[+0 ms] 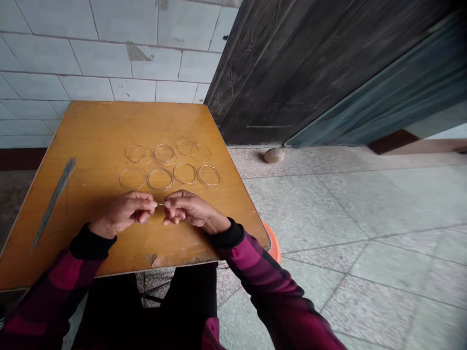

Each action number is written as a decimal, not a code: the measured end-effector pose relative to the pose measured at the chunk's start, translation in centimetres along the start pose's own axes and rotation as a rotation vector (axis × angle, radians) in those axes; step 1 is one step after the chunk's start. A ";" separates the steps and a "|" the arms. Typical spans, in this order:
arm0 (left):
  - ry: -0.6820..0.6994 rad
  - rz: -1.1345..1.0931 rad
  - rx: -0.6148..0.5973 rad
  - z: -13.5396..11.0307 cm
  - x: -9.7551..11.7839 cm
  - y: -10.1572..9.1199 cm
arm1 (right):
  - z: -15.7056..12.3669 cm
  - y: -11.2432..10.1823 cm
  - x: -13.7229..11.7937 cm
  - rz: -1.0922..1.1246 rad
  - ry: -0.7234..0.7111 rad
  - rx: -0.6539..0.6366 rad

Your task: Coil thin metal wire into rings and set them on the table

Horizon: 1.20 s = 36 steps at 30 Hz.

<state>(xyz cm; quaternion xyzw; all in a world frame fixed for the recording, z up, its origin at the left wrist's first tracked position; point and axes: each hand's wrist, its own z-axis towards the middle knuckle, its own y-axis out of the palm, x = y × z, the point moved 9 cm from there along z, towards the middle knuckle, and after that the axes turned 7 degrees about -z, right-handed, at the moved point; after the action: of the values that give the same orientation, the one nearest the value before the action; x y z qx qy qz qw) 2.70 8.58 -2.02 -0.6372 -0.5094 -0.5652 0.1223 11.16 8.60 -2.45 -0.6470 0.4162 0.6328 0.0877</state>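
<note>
My left hand (124,213) and my right hand (189,209) meet over the near middle of a worn wooden table (91,131). Both are curled in a pinch on a thin piece of wire (161,204) that spans the small gap between their fingertips. Just beyond the hands, several thin wire rings (170,165) lie flat in two rows on the tabletop. A bundle of straight wires (54,200) lies along the table's left side.
A white tiled wall stands behind the table. A dark wooden door (310,68) is at the right. A round stone (274,155) lies on the floor by the door. Something orange (274,245) shows under the table's right corner.
</note>
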 end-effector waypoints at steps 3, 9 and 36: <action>-0.032 0.026 0.002 -0.1 -0.2 0.1 | 0.0 0.0 0.2 -0.023 0.017 0.005; -0.100 0.050 -0.054 -0.2 -0.8 0.5 | 0.0 0.3 0.7 -0.099 0.039 -0.025; -0.254 -0.048 -0.208 0.6 -3.6 0.9 | -0.5 0.2 0.0 -0.411 0.055 -0.041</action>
<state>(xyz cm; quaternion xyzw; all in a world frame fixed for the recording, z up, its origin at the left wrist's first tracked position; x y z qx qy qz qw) 4.35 6.80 -4.87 -0.7005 -0.4748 -0.5323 -0.0233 11.43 8.16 -2.33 -0.7371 0.2648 0.5920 0.1900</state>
